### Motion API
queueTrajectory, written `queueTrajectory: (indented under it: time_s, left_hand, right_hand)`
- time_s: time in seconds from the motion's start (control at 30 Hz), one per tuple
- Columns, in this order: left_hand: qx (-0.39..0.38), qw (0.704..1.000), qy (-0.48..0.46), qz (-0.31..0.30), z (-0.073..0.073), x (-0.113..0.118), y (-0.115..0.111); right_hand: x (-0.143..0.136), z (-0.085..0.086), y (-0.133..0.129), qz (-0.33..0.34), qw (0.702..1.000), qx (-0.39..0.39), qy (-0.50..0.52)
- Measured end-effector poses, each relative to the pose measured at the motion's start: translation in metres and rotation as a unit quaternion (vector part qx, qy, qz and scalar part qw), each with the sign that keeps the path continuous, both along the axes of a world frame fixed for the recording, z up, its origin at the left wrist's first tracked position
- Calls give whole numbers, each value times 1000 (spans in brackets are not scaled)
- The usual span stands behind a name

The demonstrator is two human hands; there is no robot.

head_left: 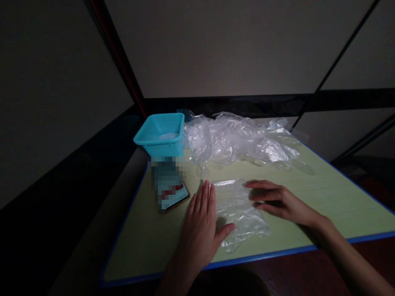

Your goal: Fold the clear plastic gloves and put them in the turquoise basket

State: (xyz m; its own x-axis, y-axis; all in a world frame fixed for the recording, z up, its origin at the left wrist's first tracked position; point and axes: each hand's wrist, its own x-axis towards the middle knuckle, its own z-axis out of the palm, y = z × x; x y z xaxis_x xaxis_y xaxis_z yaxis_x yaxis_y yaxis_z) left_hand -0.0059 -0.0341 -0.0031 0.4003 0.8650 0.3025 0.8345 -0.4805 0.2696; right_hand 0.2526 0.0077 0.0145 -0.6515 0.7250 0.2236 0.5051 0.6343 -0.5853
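Observation:
A clear plastic bag [236,209] lies spread and slightly wrinkled on the table, close to its front edge. Along the bag's left side rests my left hand [202,222], laid flat with its fingers stretched forward and the thumb reaching over the plastic. My right hand [277,199] is at the bag's right side, fingers apart and their tips at its upper right edge. Neither hand has anything gripped in it. Behind the bag sits a heap of crumpled clear plastic bags [231,139].
The light green table [327,201] has a blue rim. At its back left corner stands a turquoise plastic basket [162,142] with something pale inside. A phone [174,195] with a lit, partly blurred screen lies in front of it. Pale panels rise behind the table.

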Motion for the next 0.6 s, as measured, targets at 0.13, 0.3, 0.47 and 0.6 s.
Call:
queueTrajectory:
  time_s: [0.13, 0.3, 0.47, 0.6]
  left_hand:
    - [-10, 988, -149, 44, 1, -1, 1]
    - [-23, 943, -325, 73, 4, -3, 1]
    - [-66, 918, -384, 74, 6, -2, -1]
    - [-97, 915, -383, 79, 5, -2, -1]
  right_hand:
    - [-1, 1, 0, -3, 1000, 2, -2]
    - [-1, 1, -1, -5, 1000, -2, 5]
    - [-2, 4, -2, -7, 1000, -1, 26]
    - [-3, 5, -3, -1, 1000, -6, 25]
